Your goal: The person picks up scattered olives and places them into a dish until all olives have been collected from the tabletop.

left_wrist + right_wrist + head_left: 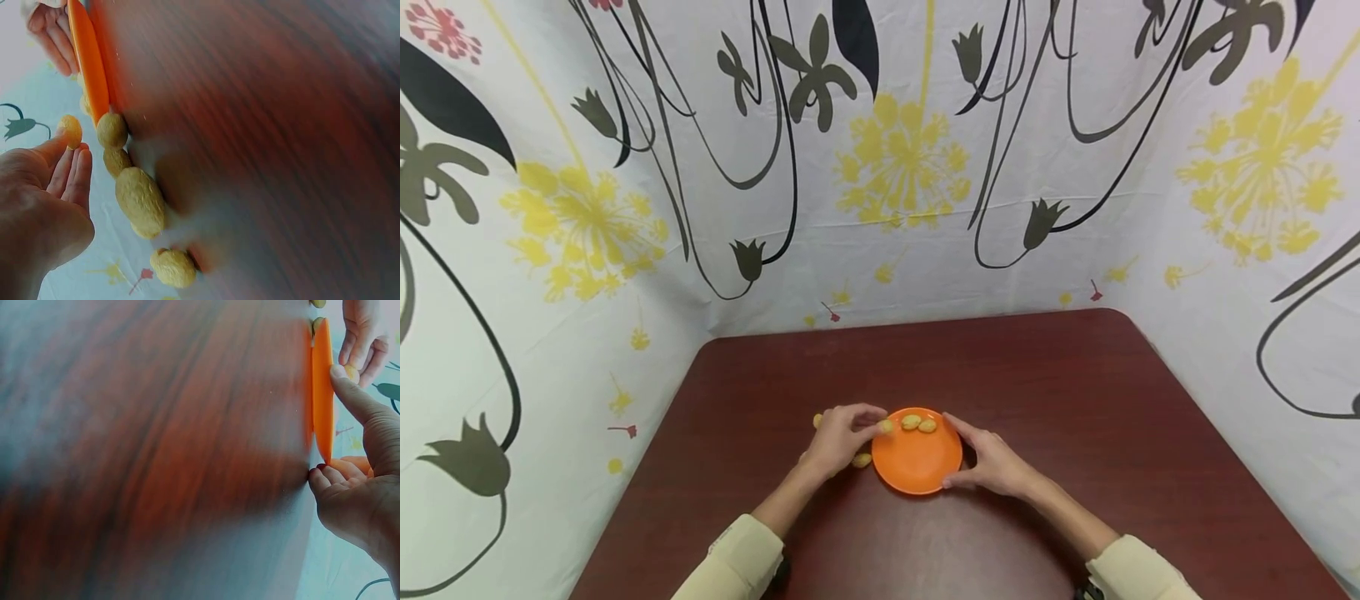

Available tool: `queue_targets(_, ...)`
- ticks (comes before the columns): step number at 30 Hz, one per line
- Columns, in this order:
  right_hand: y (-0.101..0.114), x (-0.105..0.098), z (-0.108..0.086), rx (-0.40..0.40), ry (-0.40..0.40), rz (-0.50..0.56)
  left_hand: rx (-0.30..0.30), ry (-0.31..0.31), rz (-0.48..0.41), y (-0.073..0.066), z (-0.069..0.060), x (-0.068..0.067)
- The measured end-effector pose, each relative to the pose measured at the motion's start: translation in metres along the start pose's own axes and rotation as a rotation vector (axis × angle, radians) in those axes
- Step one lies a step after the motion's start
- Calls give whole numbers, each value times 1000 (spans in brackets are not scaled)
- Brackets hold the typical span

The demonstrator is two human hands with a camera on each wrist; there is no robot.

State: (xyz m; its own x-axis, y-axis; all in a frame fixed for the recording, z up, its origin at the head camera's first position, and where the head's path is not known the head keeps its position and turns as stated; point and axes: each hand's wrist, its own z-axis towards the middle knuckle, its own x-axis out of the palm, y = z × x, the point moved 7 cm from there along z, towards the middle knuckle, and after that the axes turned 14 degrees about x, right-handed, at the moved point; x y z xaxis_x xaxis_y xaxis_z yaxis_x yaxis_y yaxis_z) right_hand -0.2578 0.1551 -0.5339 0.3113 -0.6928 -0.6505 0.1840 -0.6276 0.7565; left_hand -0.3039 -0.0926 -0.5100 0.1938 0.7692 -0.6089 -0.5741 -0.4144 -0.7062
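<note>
1. The left hand (841, 437) held a yellow lump (886, 426) pinched between thumb and fingertips, the gap between them only as wide as the lump.
2. That lump was raised off the table (1000, 367), and in the head view it showed over the left side of an orange plate (917, 467).
3. The right hand (1000, 467) gripped the plate by its right edge, thumb and fingers spread wide around it, the thumb on the near side and the fingers toward the far side.
4. The plate lay between the two hands, just right of the left thumb.
5. Two plated lumps (912, 422) sat close together, just right of the left fingertips and near the right hand's far fingertip.
6. Several loose lumps (140, 197) lay on the tabletop below and beside the left hand; one was near the plate, on the near side of the left thumb.
7. A flower-patterned cloth (1037, 167) hung beyond the fingers of both hands.
</note>
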Motion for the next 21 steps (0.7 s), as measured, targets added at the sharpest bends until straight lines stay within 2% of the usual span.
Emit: queue_targets(21,-1,1,-3,0,11,12,41,5,-6,-20,18,31)
